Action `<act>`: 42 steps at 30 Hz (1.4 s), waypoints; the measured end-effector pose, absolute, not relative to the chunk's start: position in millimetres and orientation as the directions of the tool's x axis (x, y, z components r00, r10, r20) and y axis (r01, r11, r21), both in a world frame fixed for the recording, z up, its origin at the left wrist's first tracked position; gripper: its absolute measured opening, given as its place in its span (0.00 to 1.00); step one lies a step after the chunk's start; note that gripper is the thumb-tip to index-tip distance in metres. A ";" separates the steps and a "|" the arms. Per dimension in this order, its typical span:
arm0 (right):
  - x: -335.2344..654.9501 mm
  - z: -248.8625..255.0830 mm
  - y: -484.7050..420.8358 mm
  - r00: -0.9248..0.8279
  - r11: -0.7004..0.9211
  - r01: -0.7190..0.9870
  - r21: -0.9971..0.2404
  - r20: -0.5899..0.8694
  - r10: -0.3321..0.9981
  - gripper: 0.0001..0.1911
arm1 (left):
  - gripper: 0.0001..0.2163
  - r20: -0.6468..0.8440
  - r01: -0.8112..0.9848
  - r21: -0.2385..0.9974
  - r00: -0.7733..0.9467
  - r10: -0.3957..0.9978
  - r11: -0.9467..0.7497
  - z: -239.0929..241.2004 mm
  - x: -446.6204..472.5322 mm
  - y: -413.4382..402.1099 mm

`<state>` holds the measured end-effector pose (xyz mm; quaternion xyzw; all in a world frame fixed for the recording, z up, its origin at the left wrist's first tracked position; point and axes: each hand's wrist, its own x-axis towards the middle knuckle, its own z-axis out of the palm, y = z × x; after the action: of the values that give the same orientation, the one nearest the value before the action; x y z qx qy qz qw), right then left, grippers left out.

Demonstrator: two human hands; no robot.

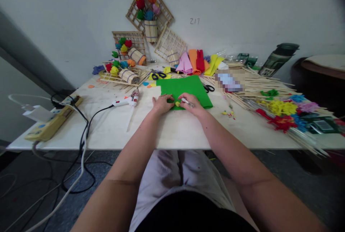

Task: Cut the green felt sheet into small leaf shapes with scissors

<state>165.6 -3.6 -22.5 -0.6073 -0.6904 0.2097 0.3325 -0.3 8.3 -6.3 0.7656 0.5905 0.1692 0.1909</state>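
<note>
A green felt sheet (pixel 185 86) lies flat on the white table (pixel 175 128). My left hand (pixel 162 103) rests on the sheet's near edge, its fingers pressing down beside a small yellow round piece (pixel 177 104). My right hand (pixel 192 103) is closed round a white pen (pixel 185 101) whose tip points at the yellow piece.
A glue gun (pixel 126 100) lies left of the sheet, its cable running to a power strip (pixel 52 120). Black scissors (pixel 208 88) lie right of the sheet, blue-handled scissors (pixel 158 75) behind it. Rolled felt (pixel 196 62), bamboo sticks (pixel 258 84), felt flowers (pixel 281 113) and stick frames (pixel 124 74) crowd the back and right.
</note>
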 end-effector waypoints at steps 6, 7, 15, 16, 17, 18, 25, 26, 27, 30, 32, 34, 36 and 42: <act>165.4 -24.4 -2.2 0.011 0.154 0.660 -0.735 0.214 0.977 0.11 | 0.11 0.046 0.847 0.475 0.246 0.968 -0.238 -7.4 -0.1 7.8; 165.8 -25.8 -1.2 0.031 0.151 0.651 -0.744 0.224 0.974 0.11 | 0.11 0.045 0.846 0.477 0.248 0.968 -0.239 -7.2 0.0 7.4; 169.1 -34.9 3.4 -0.037 0.251 0.596 -0.763 0.286 0.958 0.15 | 0.10 0.076 0.833 0.499 0.230 0.970 -0.236 -7.8 1.3 6.8; 169.1 -34.6 3.0 -0.057 0.261 0.598 -0.758 0.284 0.957 0.15 | 0.10 0.075 0.833 0.501 0.229 0.970 -0.235 -8.0 1.4 7.1; 168.9 -33.9 2.4 -0.077 0.271 0.602 -0.751 0.283 0.956 0.15 | 0.10 0.075 0.832 0.503 0.229 0.971 -0.235 -8.2 1.5 7.3; 168.7 -32.9 1.8 -0.095 0.277 0.610 -0.742 0.278 0.956 0.15 | 0.10 0.075 0.831 0.503 0.230 0.970 -0.236 -8.3 1.6 7.4; 167.3 -24.8 -2.5 -0.117 0.246 0.684 -0.686 0.230 0.966 0.15 | 0.10 0.072 0.849 0.471 0.234 0.969 -0.240 -8.2 2.5 6.5; 167.2 -24.3 -2.8 -0.115 0.240 0.692 -0.681 0.224 0.968 0.15 | 0.10 0.078 0.850 0.466 0.236 0.969 -0.245 -7.9 2.2 6.5; 167.0 -24.1 -3.0 -0.113 0.235 0.699 -0.675 0.220 0.969 0.15 | 0.10 0.085 0.852 0.460 0.237 0.968 -0.249 -7.4 1.7 6.5; 166.3 -24.7 -2.8 -0.112 0.227 0.719 -0.657 0.212 0.971 0.16 | 0.13 0.118 0.861 0.424 0.256 0.960 -0.281 -3.7 -1.1 5.2; 165.8 -25.7 -2.2 -0.107 0.221 0.727 -0.651 0.210 0.972 0.16 | 0.15 0.131 0.863 0.377 0.311 0.941 -0.337 0.7 -3.5 2.7; 165.4 -26.6 -1.3 -0.097 0.211 0.731 -0.649 0.207 0.974 0.17 | 0.17 0.105 0.853 0.316 0.403 0.909 -0.415 6.0 -5.5 -1.0; 165.4 -27.3 -0.4 -0.094 0.205 0.734 -0.647 0.203 0.975 0.17 | 0.20 0.046 0.842 0.261 0.477 0.878 -0.471 11.2 -6.9 -4.9; 166.1 -29.1 2.1 -0.080 0.193 0.722 -0.665 0.197 0.977 0.17 | 0.23 -0.086 0.825 0.147 0.561 0.824 -0.546 21.9 -6.6 -14.6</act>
<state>166.1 2.1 -29.1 -0.6016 -0.7061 0.2039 0.3131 -6.6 -14.6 21.9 0.8792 0.4687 -0.0033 0.0856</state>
